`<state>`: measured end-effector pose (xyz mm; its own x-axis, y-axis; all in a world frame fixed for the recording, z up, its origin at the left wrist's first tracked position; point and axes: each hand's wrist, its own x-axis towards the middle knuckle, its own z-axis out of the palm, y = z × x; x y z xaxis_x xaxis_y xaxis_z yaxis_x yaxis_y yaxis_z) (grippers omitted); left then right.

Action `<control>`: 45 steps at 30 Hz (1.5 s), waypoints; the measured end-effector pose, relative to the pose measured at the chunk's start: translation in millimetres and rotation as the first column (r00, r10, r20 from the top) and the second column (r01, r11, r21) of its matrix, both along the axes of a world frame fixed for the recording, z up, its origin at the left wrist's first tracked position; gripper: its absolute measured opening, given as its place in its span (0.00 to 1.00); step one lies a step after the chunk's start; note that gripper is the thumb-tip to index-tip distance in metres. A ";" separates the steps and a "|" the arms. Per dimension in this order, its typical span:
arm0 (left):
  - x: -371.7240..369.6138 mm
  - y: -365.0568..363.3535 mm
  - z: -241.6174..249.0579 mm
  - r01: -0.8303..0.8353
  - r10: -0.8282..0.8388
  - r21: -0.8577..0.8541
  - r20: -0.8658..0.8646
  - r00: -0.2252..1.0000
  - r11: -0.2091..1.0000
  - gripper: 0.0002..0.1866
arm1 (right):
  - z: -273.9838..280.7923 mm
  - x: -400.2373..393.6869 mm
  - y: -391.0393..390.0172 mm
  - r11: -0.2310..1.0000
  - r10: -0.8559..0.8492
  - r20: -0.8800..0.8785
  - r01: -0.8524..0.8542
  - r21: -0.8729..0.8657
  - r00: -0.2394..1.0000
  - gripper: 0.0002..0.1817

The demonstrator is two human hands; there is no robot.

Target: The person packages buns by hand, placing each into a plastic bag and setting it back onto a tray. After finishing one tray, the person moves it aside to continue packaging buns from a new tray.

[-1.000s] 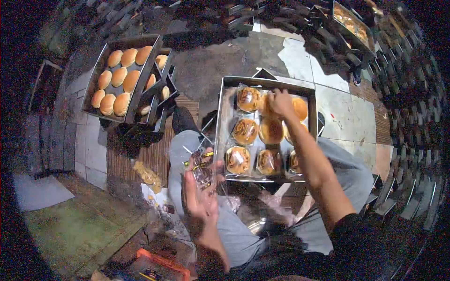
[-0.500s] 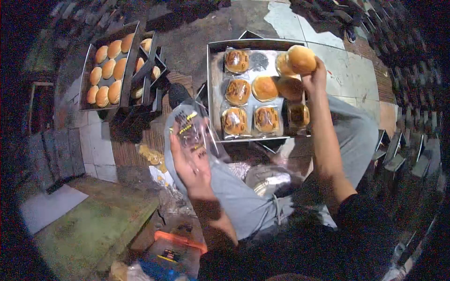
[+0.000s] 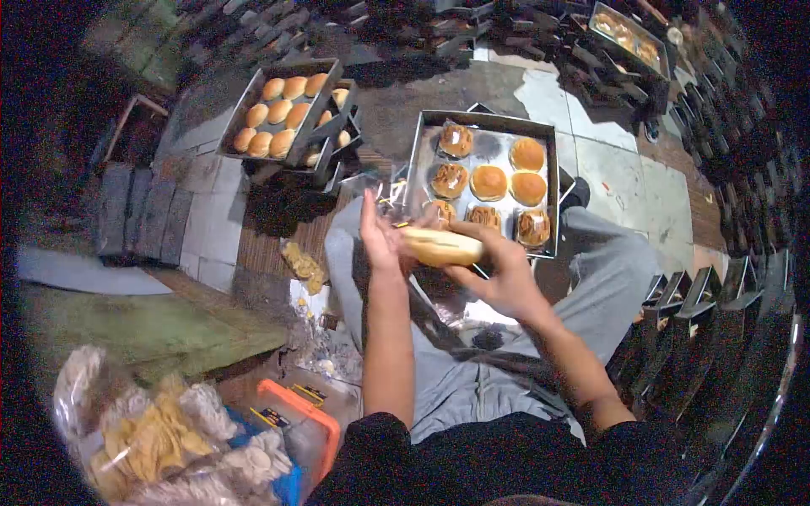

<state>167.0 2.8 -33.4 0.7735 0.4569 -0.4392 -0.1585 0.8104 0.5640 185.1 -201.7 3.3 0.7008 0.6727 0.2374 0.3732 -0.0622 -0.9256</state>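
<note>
My right hand grips a bun from its right side, above my lap. The bun is turned on its side, and its left end is at the mouth of a clear printed bag. My left hand holds that bag, its fingers pointing up and partly hidden by plastic and blur. Just beyond, a dark-rimmed tray contains bagged buns, such as one at its top left, and unbagged ones, such as one in the middle.
Another tray of buns sits on stacked trays at the left. A third tray lies at the back right. An orange-rimmed box and plastic bags are at the lower left. Dark trays line the right.
My right hand has carried the bun from over the tray down and left to the bag. My left hand has brought the bag to the bun. The view has shifted.
</note>
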 end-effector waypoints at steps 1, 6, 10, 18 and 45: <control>0.4 0.8 -3.0 0.060 -0.061 0.013 0.157 0.986 0.998 0.32 | -6.2 -8.2 8.0 0.996 -0.086 0.241 0.089 -0.001 0.967 0.32; -11.0 -34.4 -2.7 -0.028 0.015 0.117 0.114 0.993 0.993 0.33 | -32.9 -5.4 29.4 1.000 -0.010 0.451 0.015 -0.008 0.892 0.26; -5.1 -39.7 -33.5 -0.153 0.153 0.059 0.012 0.988 0.986 0.29 | -49.4 -6.7 47.1 0.995 -0.045 0.348 0.074 -0.071 0.936 0.26; 10.3 -35.1 -77.5 0.028 -0.017 -0.052 0.204 0.979 0.998 0.30 | -36.4 -10.7 46.7 0.964 -0.102 0.224 0.151 -0.218 0.969 0.17; -122.4 4.9 12.5 -0.194 0.208 0.980 0.183 0.961 0.035 0.04 | 28.1 -27.9 39.1 0.988 -0.148 0.502 0.103 0.115 0.852 0.07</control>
<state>44.7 7.7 -20.8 0.5677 0.6066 0.5566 -0.1982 -0.5555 0.8075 157.3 -162.6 31.4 0.5450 0.5502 0.6327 0.7864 -0.0738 -0.6133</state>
